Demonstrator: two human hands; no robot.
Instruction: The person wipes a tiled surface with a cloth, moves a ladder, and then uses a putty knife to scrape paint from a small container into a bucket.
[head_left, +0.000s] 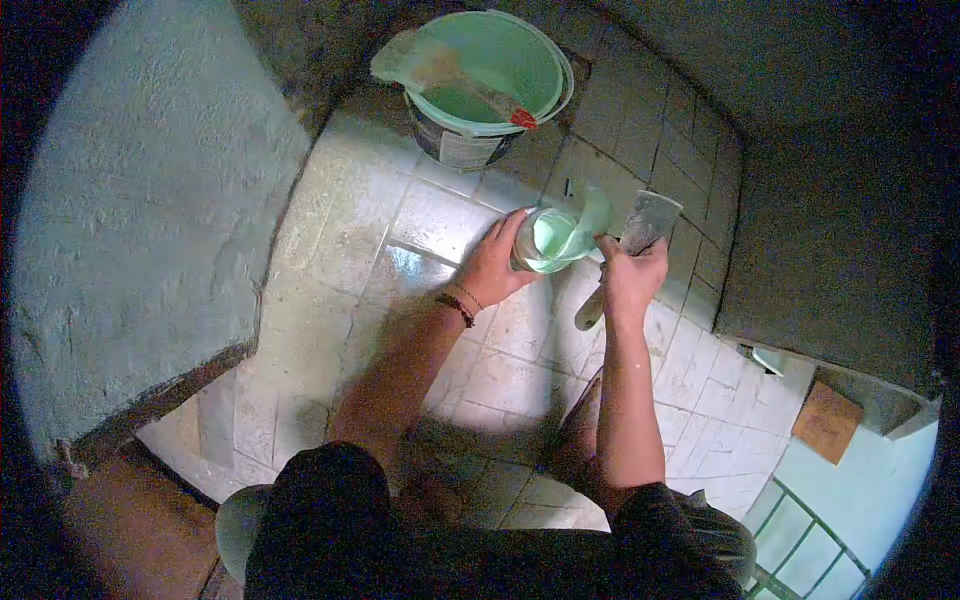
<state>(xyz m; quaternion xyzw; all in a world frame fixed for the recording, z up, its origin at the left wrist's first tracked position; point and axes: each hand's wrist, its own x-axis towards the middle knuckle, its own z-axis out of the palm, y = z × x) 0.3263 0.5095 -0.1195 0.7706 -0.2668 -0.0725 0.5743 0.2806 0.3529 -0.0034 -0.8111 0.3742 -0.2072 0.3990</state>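
Note:
My left hand [490, 262] is wrapped round a clear plastic tub [527, 240] with pale mint-green contents, tilted above the tiled floor. My right hand [635, 275] is closed on a putty knife [650, 222], its broad blade pointing up and away and its handle [590, 310] sticking out below the fist. Between the two hands, a translucent pale green piece [592, 225] like a lid stands up at the tub's mouth, somewhat blurred. The thumb side of my right hand is right at its edge.
Ahead stands a bucket [470, 148] with green inside, a paint-smeared tool with a red handle end [522, 118] across its rim. A rough wall [170, 200] rises on the left and a dark wall [830, 240] on the right. An orange-brown square [827, 422] and green metal bars [810, 530] are lower right.

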